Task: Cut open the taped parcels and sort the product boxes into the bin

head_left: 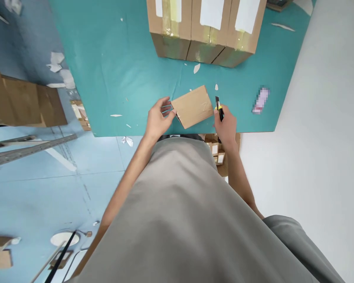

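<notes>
A small brown cardboard box point(192, 107) lies tilted near the front edge of the green-topped table point(112, 78). At its left end is my left hand point(160, 118), with the thumb on the near corner and the fingers round the far side. My right hand point(225, 124) is wrapped round a black and yellow utility knife point(220, 110), whose tip points away from me. The knuckles of that hand sit just beside the box's right end; whether they touch it I cannot tell.
Three taped cartons point(206, 23) with white labels stand in a row at the table's back. White paper scraps point(196, 68) lie about. A pixelated item point(261, 100) is at the right. Below the table edge, an open carton point(224, 167) holds small boxes.
</notes>
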Demonstrator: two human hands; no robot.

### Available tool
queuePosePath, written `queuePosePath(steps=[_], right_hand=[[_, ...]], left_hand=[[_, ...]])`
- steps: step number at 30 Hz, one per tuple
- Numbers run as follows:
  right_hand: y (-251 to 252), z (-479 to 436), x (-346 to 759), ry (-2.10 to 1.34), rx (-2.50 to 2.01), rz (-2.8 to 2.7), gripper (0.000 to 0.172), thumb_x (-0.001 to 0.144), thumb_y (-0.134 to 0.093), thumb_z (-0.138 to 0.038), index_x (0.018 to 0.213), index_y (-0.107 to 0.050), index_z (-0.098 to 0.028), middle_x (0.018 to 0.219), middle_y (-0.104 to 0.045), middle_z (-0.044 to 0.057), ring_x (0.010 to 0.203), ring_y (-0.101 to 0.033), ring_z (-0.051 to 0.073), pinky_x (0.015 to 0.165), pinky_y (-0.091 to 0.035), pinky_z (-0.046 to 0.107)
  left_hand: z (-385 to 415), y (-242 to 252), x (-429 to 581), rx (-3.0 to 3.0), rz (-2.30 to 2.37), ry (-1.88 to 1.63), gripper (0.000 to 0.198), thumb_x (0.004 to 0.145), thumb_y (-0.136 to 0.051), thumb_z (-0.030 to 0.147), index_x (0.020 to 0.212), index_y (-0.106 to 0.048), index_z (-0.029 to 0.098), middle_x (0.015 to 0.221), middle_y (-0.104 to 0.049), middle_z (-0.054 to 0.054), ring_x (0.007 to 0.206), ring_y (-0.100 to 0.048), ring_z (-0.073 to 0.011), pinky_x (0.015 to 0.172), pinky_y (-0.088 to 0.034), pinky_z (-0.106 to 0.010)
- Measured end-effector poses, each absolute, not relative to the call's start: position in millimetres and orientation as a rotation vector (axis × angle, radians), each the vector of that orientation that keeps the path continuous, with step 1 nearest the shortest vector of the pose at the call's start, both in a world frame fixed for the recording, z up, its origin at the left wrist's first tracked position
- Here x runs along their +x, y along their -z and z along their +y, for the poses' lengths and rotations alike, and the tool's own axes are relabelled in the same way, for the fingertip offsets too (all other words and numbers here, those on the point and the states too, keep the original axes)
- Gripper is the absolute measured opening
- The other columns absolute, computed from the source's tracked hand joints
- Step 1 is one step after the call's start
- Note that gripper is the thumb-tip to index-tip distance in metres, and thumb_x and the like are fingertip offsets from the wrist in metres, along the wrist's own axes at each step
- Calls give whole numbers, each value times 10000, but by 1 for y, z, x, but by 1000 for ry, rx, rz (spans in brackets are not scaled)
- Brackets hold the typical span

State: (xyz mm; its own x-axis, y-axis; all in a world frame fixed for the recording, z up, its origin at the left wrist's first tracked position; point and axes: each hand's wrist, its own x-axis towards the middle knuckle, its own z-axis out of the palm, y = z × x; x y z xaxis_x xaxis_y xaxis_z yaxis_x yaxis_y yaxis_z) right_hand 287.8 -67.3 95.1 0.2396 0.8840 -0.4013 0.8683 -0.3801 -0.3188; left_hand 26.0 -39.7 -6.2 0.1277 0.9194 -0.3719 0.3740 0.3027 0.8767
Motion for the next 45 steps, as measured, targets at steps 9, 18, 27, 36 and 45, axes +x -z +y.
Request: queuePosePath(steps=[9, 18, 27, 36, 45], right_hand=[[-91, -76, 288, -1068, -2374, -1684, 594, 1189, -354, -351, 1672, -604, -113, 1413, -824, 215, 1266, -806, 348, 1078, -599, 439], [-86, -75, 295, -1120, -2268, -1789, 609, 1159, -394, -263, 1741, -550, -175, 1610, -734, 159, 1404, -752, 314, 1164, -592, 439], [-86, -66, 295, -1162, -2243, -1900, 617, 1186, -378, -313, 1785, -488, -216, 1580, -723, 164, 1337, -756, 324, 1138, -601, 451], [-98, -65, 283, -1166, -2353, -2031, 675, 1186, -307, -278, 1855, -334, -197, 1596, -694, 202, 1269, -777, 343, 1081, -627, 446], [-105, -64, 250, -1111, -2549, -1963, 698, 1196, -340, -314, 1878, -241, -201, 1643, -637, 262, 1220, -805, 367, 1037, -665, 515]], left_hand=[[-29, -40, 64, 1805, 1399, -555, 616, 1044, -718, 591, 1620, -651, 383, 1784, -559, -92, 1747, -379, -429, 1433, -287, -722], [-36, -38, 106, 1993, 1183, -372, 558, 1073, -690, 547, 1617, -652, 430, 1749, -608, -50, 1752, -392, -376, 1464, -218, -712], [-40, -33, 106, 1994, 1258, -404, 486, 1115, -589, 458, 1596, -656, 488, 1715, -643, -5, 1750, -402, -346, 1459, -241, -715], [-38, -31, 104, 1915, 1247, -407, 491, 1113, -577, 601, 1578, -672, 472, 1744, -615, 18, 1758, -378, -359, 1475, -183, -696], [-38, -31, 105, 1855, 1252, -337, 598, 1122, -360, 745, 1504, -698, 432, 1770, -561, 152, 1789, -310, -274, 1512, -108, -606]])
